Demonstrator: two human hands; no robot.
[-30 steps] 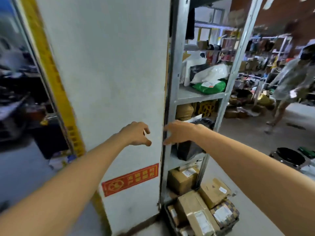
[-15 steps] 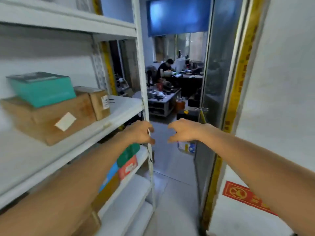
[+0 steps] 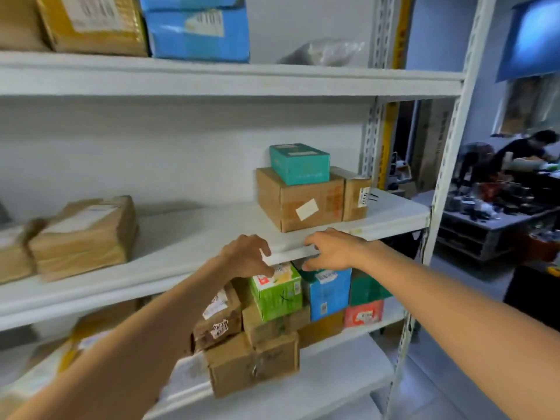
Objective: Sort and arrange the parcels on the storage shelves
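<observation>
Your left hand (image 3: 247, 254) and right hand (image 3: 330, 250) hung loosely curled, holding nothing, before the near edge of the white metal shelf (image 3: 197, 231). The brown cardboard box (image 3: 300, 201) sat just beyond on that shelf, nearer your right hand.

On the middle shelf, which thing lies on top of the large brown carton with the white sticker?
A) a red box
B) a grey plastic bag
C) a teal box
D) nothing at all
C: a teal box rests directly on the brown carton, which stands on the middle shelf.
</observation>
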